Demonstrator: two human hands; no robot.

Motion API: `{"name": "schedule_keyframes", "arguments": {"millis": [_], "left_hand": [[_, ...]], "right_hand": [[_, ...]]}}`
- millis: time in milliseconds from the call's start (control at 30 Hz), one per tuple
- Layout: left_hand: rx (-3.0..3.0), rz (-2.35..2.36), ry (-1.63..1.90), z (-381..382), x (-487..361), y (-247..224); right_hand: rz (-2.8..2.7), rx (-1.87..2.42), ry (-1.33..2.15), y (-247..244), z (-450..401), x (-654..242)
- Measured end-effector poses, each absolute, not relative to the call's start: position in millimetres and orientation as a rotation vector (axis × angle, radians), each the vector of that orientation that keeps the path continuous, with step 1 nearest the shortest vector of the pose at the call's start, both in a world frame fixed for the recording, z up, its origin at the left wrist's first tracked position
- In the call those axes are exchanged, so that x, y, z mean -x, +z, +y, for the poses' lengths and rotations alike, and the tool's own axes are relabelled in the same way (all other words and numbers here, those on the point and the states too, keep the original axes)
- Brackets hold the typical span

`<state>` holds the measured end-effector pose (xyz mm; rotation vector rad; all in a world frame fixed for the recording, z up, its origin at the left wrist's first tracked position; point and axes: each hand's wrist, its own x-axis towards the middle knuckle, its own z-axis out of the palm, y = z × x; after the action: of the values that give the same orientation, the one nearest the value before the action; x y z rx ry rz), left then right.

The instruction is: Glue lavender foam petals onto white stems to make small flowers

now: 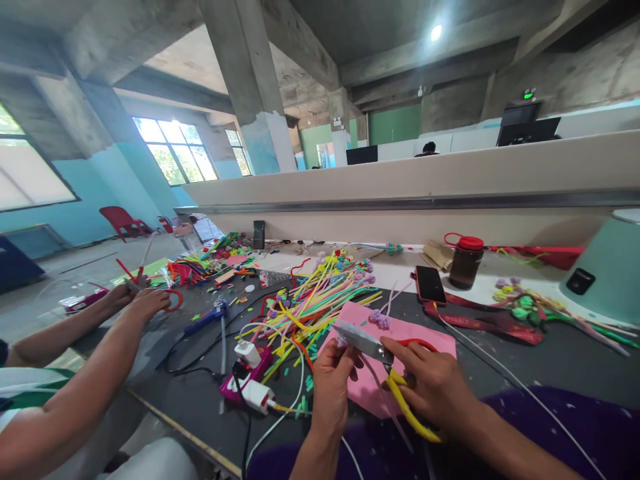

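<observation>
My right hand [430, 383] is closed round the red and yellow handles of the scissors [365, 343]. Their metal blades point left, over the fingertips of my left hand [336, 373]. That hand pinches a small purple piece [341, 339] with a pale purple stem that hangs down toward my lap. Under both hands lies a pink sheet [435, 335]. A purple fuzzy flower [379, 319] with thin stems rests on the sheet just above the blades.
Many coloured pipe cleaners [320, 293] cover the mid table. Near them are a power strip [250, 377], cables and a glue gun [206, 319]. Right: a phone [430, 285], a bottle [466, 263], a lanyard [490, 321]. At left, another person's hands hold red scissors [175, 301].
</observation>
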<state>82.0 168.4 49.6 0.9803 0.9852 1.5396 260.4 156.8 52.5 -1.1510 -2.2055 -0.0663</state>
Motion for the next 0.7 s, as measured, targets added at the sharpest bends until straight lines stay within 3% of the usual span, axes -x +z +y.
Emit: {"name": "schedule_keyframes", "arguments": {"millis": [167, 367, 700], "left_hand": [[-0.944, 0.952, 1.555, 168, -81, 51], [-0.737, 0.803, 1.413, 164, -78, 57], [-0.607, 0.661, 1.319, 164, -77, 53]], "right_hand": [[-2.147, 1.147, 0.149, 56, 156, -261], [-1.882, 1.232, 0.739, 67, 156, -260], [-1.262, 0.905, 1.578, 63, 147, -232]]}}
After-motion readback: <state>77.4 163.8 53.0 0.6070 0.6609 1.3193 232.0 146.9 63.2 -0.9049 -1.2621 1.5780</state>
